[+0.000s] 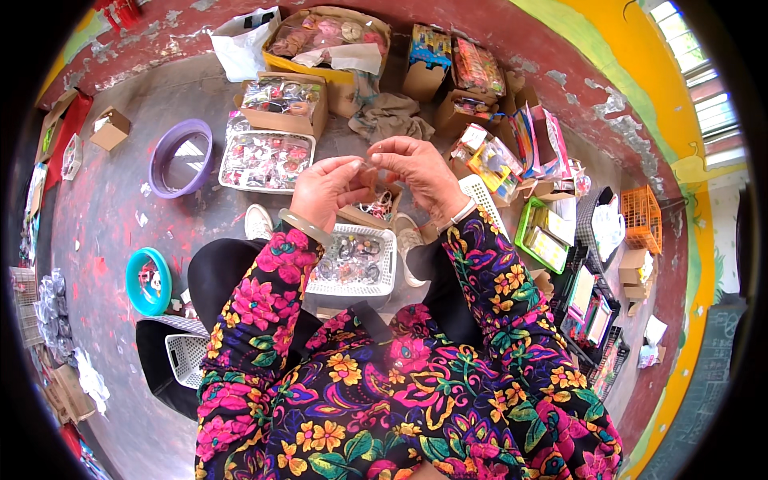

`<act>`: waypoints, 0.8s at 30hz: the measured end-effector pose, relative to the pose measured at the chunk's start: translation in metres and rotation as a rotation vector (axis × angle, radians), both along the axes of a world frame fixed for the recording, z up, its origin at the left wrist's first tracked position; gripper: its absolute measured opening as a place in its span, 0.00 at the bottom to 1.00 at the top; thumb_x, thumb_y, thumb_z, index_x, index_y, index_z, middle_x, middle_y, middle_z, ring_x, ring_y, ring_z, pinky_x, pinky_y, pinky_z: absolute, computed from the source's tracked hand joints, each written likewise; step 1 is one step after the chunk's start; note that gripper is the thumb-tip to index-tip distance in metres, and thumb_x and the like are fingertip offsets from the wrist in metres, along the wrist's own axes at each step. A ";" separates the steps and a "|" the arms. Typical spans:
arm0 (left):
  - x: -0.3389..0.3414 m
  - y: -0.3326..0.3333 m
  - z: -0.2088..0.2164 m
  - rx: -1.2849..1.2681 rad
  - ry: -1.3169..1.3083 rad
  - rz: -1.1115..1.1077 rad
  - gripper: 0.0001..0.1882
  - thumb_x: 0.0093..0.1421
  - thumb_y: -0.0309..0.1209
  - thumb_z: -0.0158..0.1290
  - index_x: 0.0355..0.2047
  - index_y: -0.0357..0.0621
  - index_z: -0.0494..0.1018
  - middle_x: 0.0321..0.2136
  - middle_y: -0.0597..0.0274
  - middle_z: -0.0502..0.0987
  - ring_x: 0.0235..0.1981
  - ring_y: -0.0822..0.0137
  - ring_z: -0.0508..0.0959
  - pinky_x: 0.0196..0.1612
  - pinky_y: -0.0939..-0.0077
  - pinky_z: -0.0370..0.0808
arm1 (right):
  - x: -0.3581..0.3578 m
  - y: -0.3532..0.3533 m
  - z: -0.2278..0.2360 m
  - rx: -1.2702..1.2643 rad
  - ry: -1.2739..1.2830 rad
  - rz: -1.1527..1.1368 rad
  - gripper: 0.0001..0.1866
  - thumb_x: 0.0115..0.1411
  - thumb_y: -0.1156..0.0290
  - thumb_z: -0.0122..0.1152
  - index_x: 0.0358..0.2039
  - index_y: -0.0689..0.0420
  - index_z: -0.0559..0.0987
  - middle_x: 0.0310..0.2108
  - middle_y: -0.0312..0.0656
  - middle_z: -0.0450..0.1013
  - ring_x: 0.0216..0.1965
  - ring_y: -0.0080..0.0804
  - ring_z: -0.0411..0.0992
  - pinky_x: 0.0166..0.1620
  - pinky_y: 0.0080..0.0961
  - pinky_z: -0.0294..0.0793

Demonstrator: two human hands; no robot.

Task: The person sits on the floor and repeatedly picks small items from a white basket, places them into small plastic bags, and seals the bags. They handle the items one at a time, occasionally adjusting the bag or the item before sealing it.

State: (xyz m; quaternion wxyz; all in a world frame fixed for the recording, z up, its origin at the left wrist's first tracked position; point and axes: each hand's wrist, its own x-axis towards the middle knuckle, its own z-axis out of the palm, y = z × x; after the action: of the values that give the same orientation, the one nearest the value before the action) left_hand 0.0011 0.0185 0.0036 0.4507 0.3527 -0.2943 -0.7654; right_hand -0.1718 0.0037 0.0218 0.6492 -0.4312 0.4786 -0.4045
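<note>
Both hands are raised in front of me, close together, with fingertips pinched. My left hand (pixel 322 192) has thumb and forefinger pressed together. My right hand (pixel 422 174) faces it, its fingertips almost meeting the left ones. Something small and thin may lie between them, but it is too small to name. Just below the hands, a small cardboard box (pixel 352 214) holds small loose pieces. Nearer to me, between my feet, stands a white plastic basket (pixel 352 289) of small clear packets (pixel 350 254).
To the left are a white tray (pixel 232 187) of packets, a purple basin (pixel 155 166) and a teal basin (pixel 132 282). Cardboard boxes (pixel 298 122) stand along the far wall. At right are a green basket (pixel 524 232), an orange crate (pixel 642 216) and black crates (pixel 608 308).
</note>
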 end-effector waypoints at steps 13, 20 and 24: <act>0.007 -0.004 -0.004 -0.031 -0.065 0.007 0.11 0.58 0.28 0.46 0.40 0.35 0.70 0.34 0.59 0.75 0.35 0.71 0.76 0.33 0.85 0.74 | -0.004 0.004 0.008 -0.030 0.050 0.016 0.08 0.51 0.70 0.60 0.30 0.60 0.77 0.26 0.35 0.74 0.27 0.18 0.69 0.29 0.14 0.66; 0.010 -0.004 0.000 0.004 -0.010 -0.018 0.12 0.59 0.28 0.45 0.42 0.35 0.68 0.34 0.55 0.75 0.35 0.69 0.76 0.33 0.84 0.75 | -0.003 0.005 0.006 -0.026 -0.009 0.024 0.10 0.50 0.74 0.59 0.34 0.61 0.77 0.25 0.34 0.73 0.23 0.15 0.67 0.28 0.10 0.67; 0.011 -0.004 0.003 0.023 -0.024 -0.027 0.12 0.59 0.28 0.44 0.41 0.36 0.68 0.33 0.55 0.75 0.35 0.67 0.77 0.33 0.83 0.75 | -0.003 0.006 0.007 0.001 -0.052 0.032 0.11 0.50 0.76 0.58 0.36 0.61 0.77 0.24 0.33 0.72 0.22 0.14 0.66 0.28 0.08 0.67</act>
State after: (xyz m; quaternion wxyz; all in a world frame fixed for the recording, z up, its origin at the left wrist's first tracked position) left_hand 0.0120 0.0145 0.0068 0.4329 0.3630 -0.2957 -0.7703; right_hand -0.1752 0.0093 0.0290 0.6680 -0.4279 0.4547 -0.4049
